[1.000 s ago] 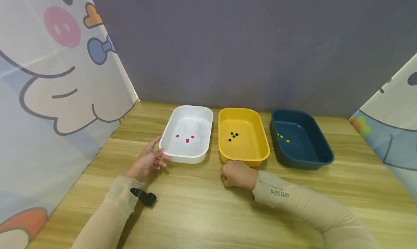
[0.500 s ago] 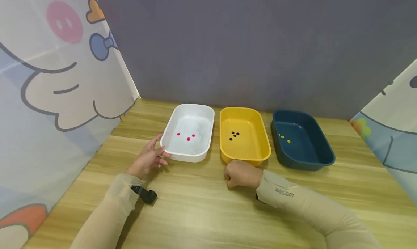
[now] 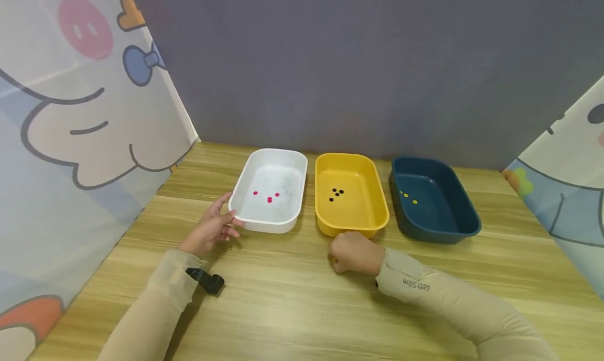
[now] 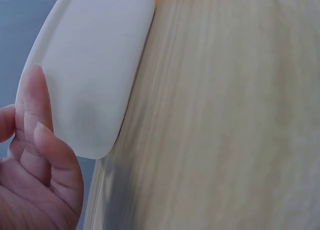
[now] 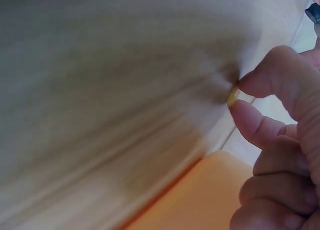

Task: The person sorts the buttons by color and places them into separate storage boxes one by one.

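Note:
My left hand (image 3: 207, 231) holds the near-left corner of a white tray (image 3: 268, 226), fingers against its outer wall in the left wrist view. Several small red buttons (image 3: 269, 199) lie inside. Just in front of the yellow tray (image 3: 352, 232), my right hand (image 3: 357, 253) is low over the table. Between its thumb and index fingertip it pinches a small yellow button (image 5: 232, 96), clearest in the right wrist view; the other fingers are curled. Several black buttons (image 3: 337, 194) lie in the yellow tray. Yellow buttons (image 3: 414, 202) lie along the left side of the dark blue tray (image 3: 439, 235).
All three trays stand in a row toward the back of the wood-grain table (image 3: 278, 303). Behind them rises a grey wall (image 3: 330, 72). Cartoon-printed panels (image 3: 89, 125) flank the table on the left and right.
My right hand has slid slightly to the right along the front of the yellow tray, still pinching the yellow button. The left hand stays at the white tray's corner.

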